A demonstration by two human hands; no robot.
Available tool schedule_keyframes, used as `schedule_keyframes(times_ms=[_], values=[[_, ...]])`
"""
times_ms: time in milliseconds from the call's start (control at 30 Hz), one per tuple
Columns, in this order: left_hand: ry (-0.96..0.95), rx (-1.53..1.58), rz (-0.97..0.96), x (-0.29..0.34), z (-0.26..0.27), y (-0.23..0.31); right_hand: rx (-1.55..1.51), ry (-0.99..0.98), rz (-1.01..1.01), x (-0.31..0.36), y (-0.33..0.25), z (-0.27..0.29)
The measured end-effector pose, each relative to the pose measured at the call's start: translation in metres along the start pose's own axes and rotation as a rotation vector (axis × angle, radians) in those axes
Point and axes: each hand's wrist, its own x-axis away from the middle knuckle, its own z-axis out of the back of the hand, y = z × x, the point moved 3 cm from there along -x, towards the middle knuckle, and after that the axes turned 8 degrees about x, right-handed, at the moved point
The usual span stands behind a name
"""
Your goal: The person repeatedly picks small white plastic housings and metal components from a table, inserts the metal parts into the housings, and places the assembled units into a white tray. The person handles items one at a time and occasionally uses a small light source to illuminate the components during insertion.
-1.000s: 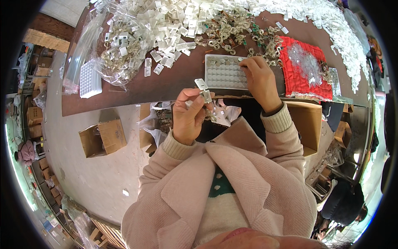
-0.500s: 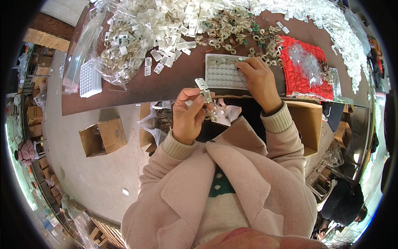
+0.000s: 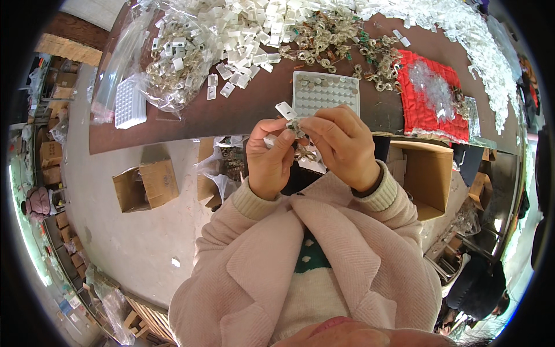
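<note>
In front of my chest, my left hand (image 3: 268, 159) is closed around a small white plastic casing (image 3: 284, 110), whose pale lid stands up above the fingers. A bundle of thin clear wire (image 3: 305, 154) hangs below it. The fingertips of my right hand (image 3: 345, 146) are pinched together against the casing; whatever they hold is hidden. Just beyond the hands lies a white dimpled tray (image 3: 326, 99) on the table, with small round silvery discs (image 3: 318, 82) along its far rows.
White casings (image 3: 254, 34) are heaped at the back. Tangled wire bundles (image 3: 329, 37) lie right of them, then a red cloth (image 3: 430, 95) with clear pieces. At left are a plastic bag (image 3: 173, 69) and stacked white trays (image 3: 130, 104). Cardboard boxes (image 3: 159, 182) stand below the table edge.
My right hand has left the discs in the tray and come down and left to the casing. My left hand still holds the casing in nearly the same place.
</note>
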Motion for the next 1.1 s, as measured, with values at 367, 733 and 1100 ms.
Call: schedule_keyframes(times_ms=[367, 733, 1100], values=[[0.037, -0.05, -0.025, 0.005, -0.006, 0.002, 0.068, -0.012, -0.021, 0.001, -0.012, 0.001], [0.052, -0.021, 0.128, 0.005, -0.004, 0.0, 0.019, 0.037, -0.012, 0.002, -0.01, -0.004], [0.108, 0.097, 0.063, -0.002, 0.012, 0.0, -0.064, -0.025, -0.359, 0.009, 0.015, -0.017]])
